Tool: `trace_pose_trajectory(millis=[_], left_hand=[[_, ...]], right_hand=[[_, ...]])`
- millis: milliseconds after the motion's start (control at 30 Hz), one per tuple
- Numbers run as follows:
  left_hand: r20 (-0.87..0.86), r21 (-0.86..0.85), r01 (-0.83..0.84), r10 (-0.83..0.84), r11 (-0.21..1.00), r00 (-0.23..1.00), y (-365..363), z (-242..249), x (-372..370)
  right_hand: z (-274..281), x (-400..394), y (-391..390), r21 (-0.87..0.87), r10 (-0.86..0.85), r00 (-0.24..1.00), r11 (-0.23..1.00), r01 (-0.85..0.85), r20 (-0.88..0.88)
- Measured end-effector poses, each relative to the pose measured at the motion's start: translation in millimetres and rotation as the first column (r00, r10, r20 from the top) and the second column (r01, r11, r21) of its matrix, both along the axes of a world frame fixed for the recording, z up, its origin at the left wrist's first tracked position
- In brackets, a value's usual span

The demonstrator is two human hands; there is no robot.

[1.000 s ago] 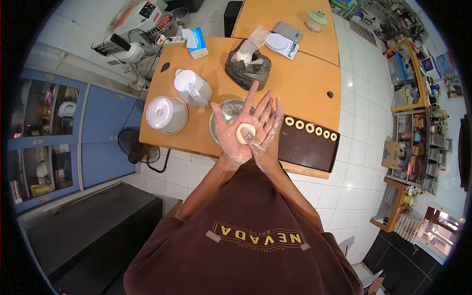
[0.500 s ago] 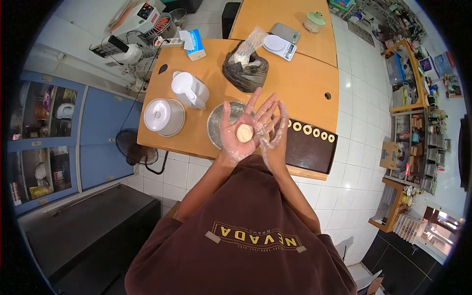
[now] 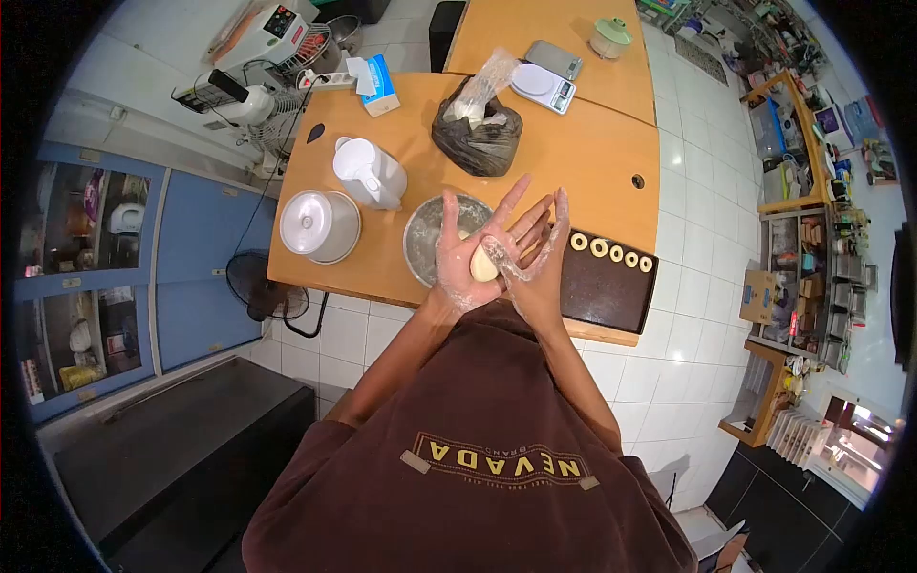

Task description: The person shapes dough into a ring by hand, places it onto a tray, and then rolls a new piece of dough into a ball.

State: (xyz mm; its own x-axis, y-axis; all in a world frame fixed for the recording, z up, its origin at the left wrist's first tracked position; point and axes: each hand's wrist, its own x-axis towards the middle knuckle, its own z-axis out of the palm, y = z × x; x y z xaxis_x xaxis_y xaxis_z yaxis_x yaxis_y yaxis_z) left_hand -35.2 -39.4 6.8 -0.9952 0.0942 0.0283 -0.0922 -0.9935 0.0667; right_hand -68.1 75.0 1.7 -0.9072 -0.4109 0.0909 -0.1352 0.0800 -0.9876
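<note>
My left hand (image 3: 463,263) is held palm up over the table's front edge, fingers spread and dusted with flour. On its palm rests a pale, smooth dough ball (image 3: 484,265), now looking longer than wide. My right hand (image 3: 538,282), also floury, is turned sideways against it, with the thumb side touching the dough and the fingers stretched out. Behind my left hand stands a metal bowl (image 3: 417,244), partly hidden, with something pale inside. To the right, a dark baking tray (image 3: 602,294) carries several dough rings (image 3: 599,248) in a row along its far side.
A white jug (image 3: 370,174) and a lidded white container (image 3: 320,226) stand on the left of the wooden table (image 3: 583,158). Farther back are a black plastic bag (image 3: 478,143), a kitchen scale (image 3: 543,88), a tissue box (image 3: 379,88) and a green-lidded jar (image 3: 609,40).
My right hand has shifted onto the dough ball and covers part of it. The dough has gone from round and flat-looking to longer and tilted. Both hands moved slightly right.
</note>
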Motion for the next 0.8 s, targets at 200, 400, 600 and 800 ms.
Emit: trace_pose_trajectory(millis=[200,400,600,800], left_hand=[[0.045,-0.015,-0.158,0.158,0.987,0.986,5,1,-8],[0.011,-0.058,-0.154,0.155,0.986,0.988,-1,12,-7],[0.005,-0.047,-0.106,0.107,0.993,0.994,1,5,-5],[0.005,0.047,-0.086,0.086,0.995,0.996,4,2,-2]], right_hand=[[-27,2,-7,0.047,-0.105,0.995,0.993,0.105,-0.006],[-22,2,-6,0.012,-0.124,0.992,0.992,0.123,0.016],[-13,6,-4,0.023,0.029,0.998,0.999,-0.031,0.061],[-3,10,-10,-0.104,0.01,0.996,0.995,-0.001,0.091]])
